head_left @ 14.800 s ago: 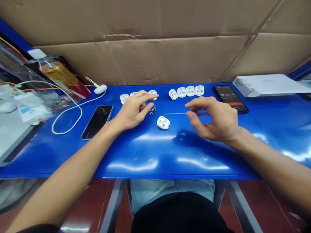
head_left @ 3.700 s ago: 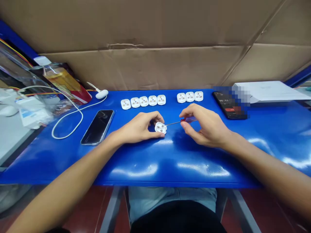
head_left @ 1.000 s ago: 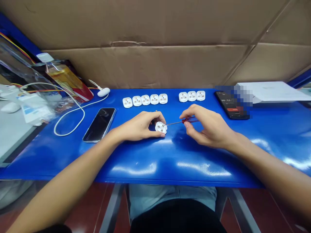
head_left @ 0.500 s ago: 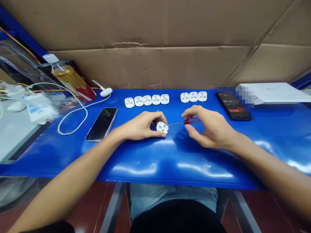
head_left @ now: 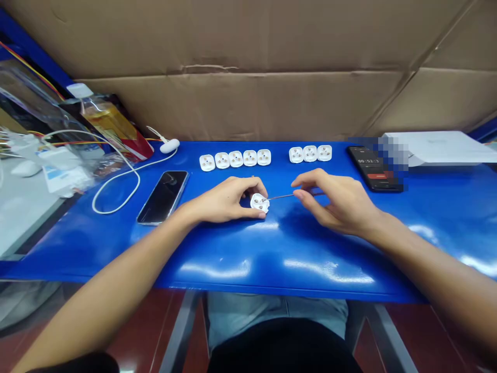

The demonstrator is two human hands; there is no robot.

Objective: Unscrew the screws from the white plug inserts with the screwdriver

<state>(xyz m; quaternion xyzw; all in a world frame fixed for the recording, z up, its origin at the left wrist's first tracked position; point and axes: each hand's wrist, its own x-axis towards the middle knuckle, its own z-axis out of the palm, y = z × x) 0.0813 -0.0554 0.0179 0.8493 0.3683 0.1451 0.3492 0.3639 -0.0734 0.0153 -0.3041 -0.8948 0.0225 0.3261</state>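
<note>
Between thumb and fingers, my left hand (head_left: 235, 199) grips a small white plug body (head_left: 259, 203) with metal terminals facing up. My right hand (head_left: 337, 202) is closed on the handle of a screwdriver (head_left: 281, 196), whose thin metal shaft points left. The tip reaches the terminals at the upper right of the plug body. My fingers now cover most of the handle. Behind my hands, several similar white pieces (head_left: 235, 158) stand in a row, and 3 more white pieces (head_left: 309, 154) form a second group to the right.
A phone (head_left: 163, 198) lies left of my left arm. At the back right, another phone (head_left: 373, 168) shows a running timer beside a white box (head_left: 446, 147). A bottle (head_left: 112, 127), a white cable (head_left: 116, 210) and a white round gadget (head_left: 170, 146) occupy the left side.
My right thumb and finger have closed in around the screwdriver's handle, hiding the red part seen before. The left hand and plug body stay in place.
</note>
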